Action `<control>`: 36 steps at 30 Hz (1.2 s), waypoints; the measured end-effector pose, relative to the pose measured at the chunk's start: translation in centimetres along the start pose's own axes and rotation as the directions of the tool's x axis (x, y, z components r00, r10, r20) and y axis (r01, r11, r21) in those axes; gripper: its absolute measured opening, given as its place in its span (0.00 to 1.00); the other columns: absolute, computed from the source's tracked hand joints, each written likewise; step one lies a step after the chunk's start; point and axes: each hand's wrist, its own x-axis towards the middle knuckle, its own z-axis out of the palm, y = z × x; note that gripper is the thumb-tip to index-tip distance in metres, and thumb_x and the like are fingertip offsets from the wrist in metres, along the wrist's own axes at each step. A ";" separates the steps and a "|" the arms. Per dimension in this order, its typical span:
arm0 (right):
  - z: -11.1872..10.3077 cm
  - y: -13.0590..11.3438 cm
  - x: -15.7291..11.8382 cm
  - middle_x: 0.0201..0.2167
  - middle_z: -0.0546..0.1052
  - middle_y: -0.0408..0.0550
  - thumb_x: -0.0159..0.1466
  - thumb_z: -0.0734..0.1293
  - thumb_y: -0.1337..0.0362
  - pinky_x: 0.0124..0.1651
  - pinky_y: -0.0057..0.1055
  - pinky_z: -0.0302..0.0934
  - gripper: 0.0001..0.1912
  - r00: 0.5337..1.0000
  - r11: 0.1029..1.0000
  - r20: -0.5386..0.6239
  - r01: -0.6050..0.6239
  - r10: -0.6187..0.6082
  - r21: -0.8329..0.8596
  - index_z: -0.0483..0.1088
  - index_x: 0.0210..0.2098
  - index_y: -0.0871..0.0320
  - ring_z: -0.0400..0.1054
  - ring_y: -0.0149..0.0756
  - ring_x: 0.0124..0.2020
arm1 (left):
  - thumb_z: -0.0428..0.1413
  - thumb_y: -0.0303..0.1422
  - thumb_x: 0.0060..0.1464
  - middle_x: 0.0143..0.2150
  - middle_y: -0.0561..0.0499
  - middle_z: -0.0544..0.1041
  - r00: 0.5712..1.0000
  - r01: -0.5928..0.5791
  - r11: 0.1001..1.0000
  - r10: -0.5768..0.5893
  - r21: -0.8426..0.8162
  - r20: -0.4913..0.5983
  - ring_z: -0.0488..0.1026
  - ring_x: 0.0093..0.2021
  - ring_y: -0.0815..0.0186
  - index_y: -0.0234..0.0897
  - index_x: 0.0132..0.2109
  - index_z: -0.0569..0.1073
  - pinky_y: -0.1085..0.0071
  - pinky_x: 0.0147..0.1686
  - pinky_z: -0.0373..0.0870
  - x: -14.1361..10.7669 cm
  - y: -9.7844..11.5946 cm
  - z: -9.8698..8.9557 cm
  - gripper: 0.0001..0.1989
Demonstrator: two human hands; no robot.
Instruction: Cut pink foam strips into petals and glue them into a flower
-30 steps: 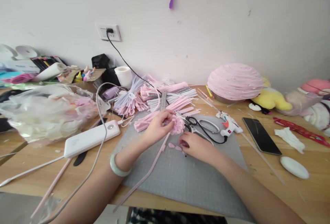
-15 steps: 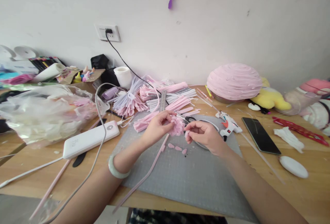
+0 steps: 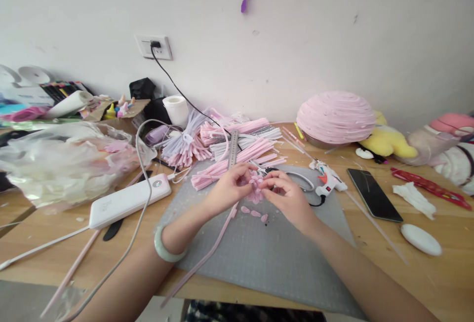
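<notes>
A ruffled pink flower [image 3: 256, 189] is held up over the grey cutting mat [image 3: 296, 267]. My left hand [image 3: 231, 188] pinches its left side. On its right side, the fingertips of my right hand [image 3: 285, 196] are closed together against the petals; any small piece between them is hidden. Several small pink petals [image 3: 255, 213] lie on the mat just below. A long pink strip [image 3: 213, 249] runs from beneath the flower down to the mat's front edge.
Behind the hands are pink and white pipe cleaners [image 3: 252, 149] and a metal ruler [image 3: 233, 149]. To the right lie a glue gun [image 3: 329, 181], a phone [image 3: 374, 194] and a pink dome [image 3: 336, 117]. A power bank [image 3: 129, 203] and plastic bag [image 3: 66, 164] are left.
My right hand has moved left from beside the flower to touch it. The small pink piece that showed in its fingers is now hidden. My left hand has barely moved.
</notes>
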 end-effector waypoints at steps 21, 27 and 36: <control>1.0 0.9 0.1 0.39 0.69 0.52 0.57 0.62 0.69 0.33 0.28 0.65 0.08 0.987 0.989 -0.074 0.137 -0.141 -0.054 0.72 0.34 0.58 0.68 0.35 0.37 | 0.48 0.22 0.41 0.30 0.54 0.67 0.996 -0.051 0.973 0.032 0.226 0.089 0.65 0.34 0.68 0.36 0.23 0.58 0.72 0.36 0.62 0.2 0.2 -0.4 0.06; 1.3 1.2 0.3 0.37 0.71 0.51 0.58 0.61 0.71 0.34 0.30 0.65 0.08 0.964 0.959 -0.096 0.231 -0.249 -0.165 0.70 0.33 0.58 0.68 0.34 0.35 | 0.48 0.22 0.41 0.25 0.57 0.62 0.997 -0.053 0.965 0.035 0.258 0.073 0.61 0.29 0.71 0.36 0.23 0.58 0.75 0.29 0.57 0.3 0.3 -0.3 0.06; 1.6 1.2 0.5 0.35 0.71 0.50 0.58 0.61 0.70 0.37 0.31 0.65 0.05 0.936 0.920 -0.128 0.287 -0.329 -0.268 0.67 0.33 0.58 0.67 0.35 0.35 | 0.49 0.23 0.43 0.25 0.57 0.61 0.998 -0.065 0.959 0.055 0.277 0.044 0.59 0.27 0.72 0.36 0.24 0.58 0.76 0.27 0.56 0.3 -0.1 -0.2 0.07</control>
